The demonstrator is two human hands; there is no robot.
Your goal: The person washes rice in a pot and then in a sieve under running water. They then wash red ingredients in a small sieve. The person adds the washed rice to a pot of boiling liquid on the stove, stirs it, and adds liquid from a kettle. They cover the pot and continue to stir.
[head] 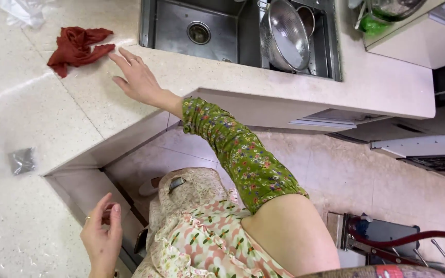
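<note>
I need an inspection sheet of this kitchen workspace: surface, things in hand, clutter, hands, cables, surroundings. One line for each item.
Surface: pale speckled countertop, L-shaped, running around a steel sink.
Things in hand: crumpled red cloth on the counter; fingertips of the right hand reach its edge.
Clutter: clear plastic bag at the far corner; small grey packet near the counter edge.
Hands: right hand open and flat on the counter, arm in a green floral sleeve; left hand open, holding nothing.
Cables: nothing seen.
Surroundings: metal colander in the sink; tiled floor below.
</note>
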